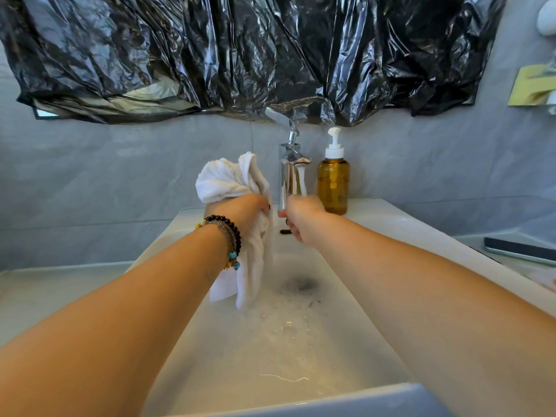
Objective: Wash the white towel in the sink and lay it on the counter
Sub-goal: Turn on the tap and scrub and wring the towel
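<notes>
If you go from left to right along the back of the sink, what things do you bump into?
White towel gripped in the left hand → shiny tap → brown soap pump bottle → dark phone on the counter.

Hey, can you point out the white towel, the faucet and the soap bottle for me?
white towel [224,179], head view, on the bunched upper part above the left hand [240,210].
faucet [287,152], head view, on the chrome body below the lever.
soap bottle [333,182], head view, on the amber body.

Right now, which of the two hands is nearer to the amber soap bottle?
The right hand: it is just left of the amber soap bottle, under the faucet. The left hand is farther left, gripping the white towel.
</notes>
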Demonstrator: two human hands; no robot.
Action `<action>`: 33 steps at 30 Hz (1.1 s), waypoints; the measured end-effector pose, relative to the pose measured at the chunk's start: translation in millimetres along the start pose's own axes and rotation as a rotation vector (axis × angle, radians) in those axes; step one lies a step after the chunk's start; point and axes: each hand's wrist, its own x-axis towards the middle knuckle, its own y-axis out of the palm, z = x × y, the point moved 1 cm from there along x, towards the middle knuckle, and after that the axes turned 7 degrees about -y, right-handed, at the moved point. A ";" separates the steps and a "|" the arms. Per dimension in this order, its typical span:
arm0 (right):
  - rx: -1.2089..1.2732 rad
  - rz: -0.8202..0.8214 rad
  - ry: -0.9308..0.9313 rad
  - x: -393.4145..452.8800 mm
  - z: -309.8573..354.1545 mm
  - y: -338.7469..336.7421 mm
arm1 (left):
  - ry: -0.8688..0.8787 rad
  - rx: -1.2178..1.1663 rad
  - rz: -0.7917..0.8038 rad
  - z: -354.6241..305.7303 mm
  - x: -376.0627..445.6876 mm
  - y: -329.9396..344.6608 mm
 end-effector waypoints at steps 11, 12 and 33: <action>-1.394 0.151 -0.463 -2.2 -10.7 -12.0 | -0.050 -0.015 0.003 1.4 6.3 -0.1; -1.363 0.178 -0.414 -4.0 -13.1 -17.7 | -0.055 -0.004 0.011 1.7 6.6 -0.1; 0.156 0.030 -0.022 13.7 -35.5 -57.7 | -0.058 -0.262 0.320 9.0 -8.9 21.2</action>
